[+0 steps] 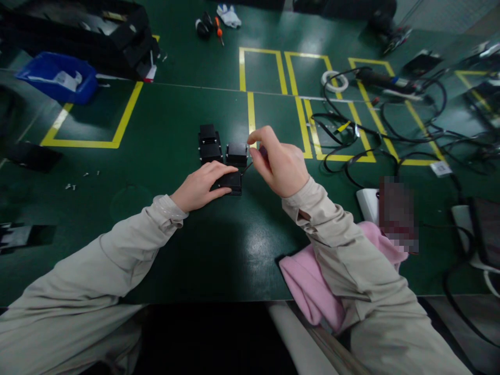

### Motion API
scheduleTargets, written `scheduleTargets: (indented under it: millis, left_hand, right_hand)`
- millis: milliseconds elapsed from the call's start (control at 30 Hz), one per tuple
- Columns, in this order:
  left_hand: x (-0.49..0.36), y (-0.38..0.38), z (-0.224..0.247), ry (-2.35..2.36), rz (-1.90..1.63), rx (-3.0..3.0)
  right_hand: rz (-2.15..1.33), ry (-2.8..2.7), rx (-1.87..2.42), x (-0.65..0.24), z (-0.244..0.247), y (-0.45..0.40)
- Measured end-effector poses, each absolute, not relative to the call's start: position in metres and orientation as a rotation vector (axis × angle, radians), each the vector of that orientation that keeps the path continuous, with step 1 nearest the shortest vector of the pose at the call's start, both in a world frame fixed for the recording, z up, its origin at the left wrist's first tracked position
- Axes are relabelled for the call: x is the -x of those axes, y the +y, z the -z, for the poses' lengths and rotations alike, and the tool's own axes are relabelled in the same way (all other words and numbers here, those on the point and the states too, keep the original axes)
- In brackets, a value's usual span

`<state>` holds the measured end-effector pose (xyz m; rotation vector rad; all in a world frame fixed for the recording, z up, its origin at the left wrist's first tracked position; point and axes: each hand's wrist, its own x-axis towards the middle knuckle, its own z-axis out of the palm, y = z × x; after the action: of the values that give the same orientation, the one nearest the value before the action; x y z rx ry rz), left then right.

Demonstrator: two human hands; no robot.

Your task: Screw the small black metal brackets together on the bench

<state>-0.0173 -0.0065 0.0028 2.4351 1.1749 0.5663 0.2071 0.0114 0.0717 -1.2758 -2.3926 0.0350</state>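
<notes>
My left hand (206,183) grips a small black block (231,180) on the green table, fingers across its far side and thumb along the near one. From the right, my right hand (276,161) pinches a thin dark screwdriver (247,167), its shaft slanting down to the block's right side. The fingers mostly hide its handle. Just beyond the held block sits another black block (236,152) with small bright screws at its sides. To its left stand more black blocks (210,151), close together and also fitted with screws.
Loose screws (71,186) lie at left, below a blue bin (58,78). Black cables (351,135) tangle across the right side, near a white tape roll (335,81). A pink cloth (312,284) lies under my right forearm. An orange-handled tool (219,32) rests at the back.
</notes>
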Motion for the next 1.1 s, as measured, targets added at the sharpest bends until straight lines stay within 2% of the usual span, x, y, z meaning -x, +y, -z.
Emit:
scheduleTargets:
  millis: [1100]
  left_hand:
    - [0.0164,-0.0060,-0.0042,1.165,-0.567,-2.435]
  right_hand:
    - [-0.006,-2.462,1.325,-0.2052,-0.0776,0.0071]
